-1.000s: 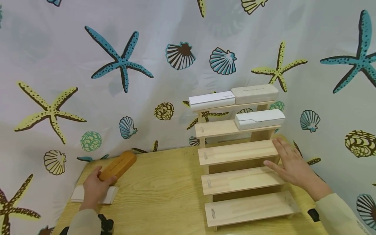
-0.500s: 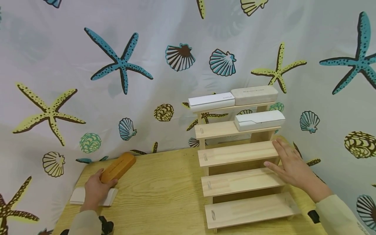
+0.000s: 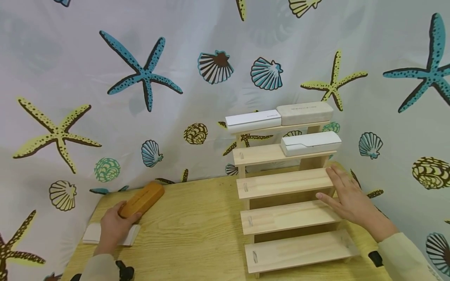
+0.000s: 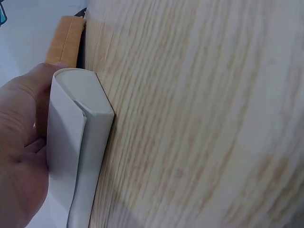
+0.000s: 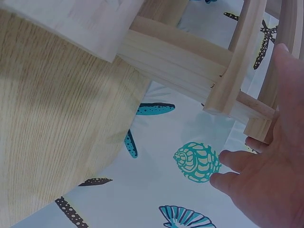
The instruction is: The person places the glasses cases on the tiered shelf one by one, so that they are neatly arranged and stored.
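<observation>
My left hand [image 3: 114, 226] grips the near end of an orange glasses case [image 3: 142, 199], thumb on its right side, at the table's back left. Beneath that hand lies a white flap-closed glasses case [image 3: 92, 233], partly covered by it in the head view. The left wrist view shows the white case [image 4: 66, 142] in front of the fingers, with the orange case [image 4: 66, 40] behind. My right hand [image 3: 348, 197] rests against the right side of a five-tier wooden stand [image 3: 286, 181], fingers extended and thumb apart. Some of its fingertips are hidden in the right wrist view.
Two pale glasses cases, a white one [image 3: 253, 120] and an off-white one [image 3: 305, 112], sit side by side on the stand's top tier. Another white case [image 3: 311, 143] occupies the right of the tier below. A patterned curtain [image 3: 211, 31] hangs behind the wooden table [image 3: 186, 226].
</observation>
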`<action>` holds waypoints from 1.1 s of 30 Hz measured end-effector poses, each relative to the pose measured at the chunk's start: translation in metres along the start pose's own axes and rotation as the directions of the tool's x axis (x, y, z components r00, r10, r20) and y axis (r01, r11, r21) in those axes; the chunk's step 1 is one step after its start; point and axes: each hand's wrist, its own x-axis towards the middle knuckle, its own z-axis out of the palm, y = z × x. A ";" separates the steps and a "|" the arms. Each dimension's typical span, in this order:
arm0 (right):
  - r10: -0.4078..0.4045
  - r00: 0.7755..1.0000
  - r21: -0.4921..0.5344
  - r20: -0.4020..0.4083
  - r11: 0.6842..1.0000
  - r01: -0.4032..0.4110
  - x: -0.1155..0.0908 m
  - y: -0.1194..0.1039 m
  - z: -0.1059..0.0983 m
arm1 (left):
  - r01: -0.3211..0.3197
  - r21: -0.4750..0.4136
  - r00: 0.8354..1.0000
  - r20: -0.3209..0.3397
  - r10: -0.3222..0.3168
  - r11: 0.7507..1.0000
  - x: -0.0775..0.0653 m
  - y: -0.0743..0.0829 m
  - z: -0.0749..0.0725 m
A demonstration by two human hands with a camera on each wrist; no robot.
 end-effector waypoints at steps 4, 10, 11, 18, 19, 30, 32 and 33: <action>0.005 1.000 0.001 0.004 1.000 -0.005 0.000 0.000 0.000 | 0.005 -0.007 1.000 0.014 -0.005 1.000 -0.004 0.003 -0.001; 0.005 1.000 -0.005 0.002 1.000 -0.005 0.000 0.000 0.000 | -0.018 0.000 0.999 0.028 0.018 1.000 -0.005 0.005 -0.004; 0.003 1.000 -0.005 -0.001 1.000 -0.003 0.000 0.000 0.001 | -0.023 0.005 0.999 0.032 0.022 1.000 -0.004 0.005 -0.004; 0.007 1.000 -0.004 0.002 1.000 -0.007 0.000 0.001 0.001 | -0.040 -0.058 0.997 0.065 0.043 0.998 -0.007 0.020 -0.020; 0.006 1.000 -0.004 0.002 1.000 -0.006 0.000 0.000 0.001 | -0.054 -0.077 0.997 0.055 0.058 0.996 -0.009 0.023 -0.024; -0.002 1.000 -0.010 0.010 1.000 0.002 -0.001 -0.002 0.001 | -0.213 -0.184 0.976 0.013 0.219 0.960 -0.022 0.067 -0.059; -0.005 1.000 -0.014 0.005 1.000 0.005 -0.001 -0.002 0.002 | -0.229 -0.179 0.971 0.028 0.238 0.957 -0.023 0.076 -0.063; -0.005 1.000 -0.013 0.006 1.000 0.005 -0.001 -0.002 0.001 | -0.240 -0.179 0.968 0.030 0.249 0.954 -0.024 0.080 -0.065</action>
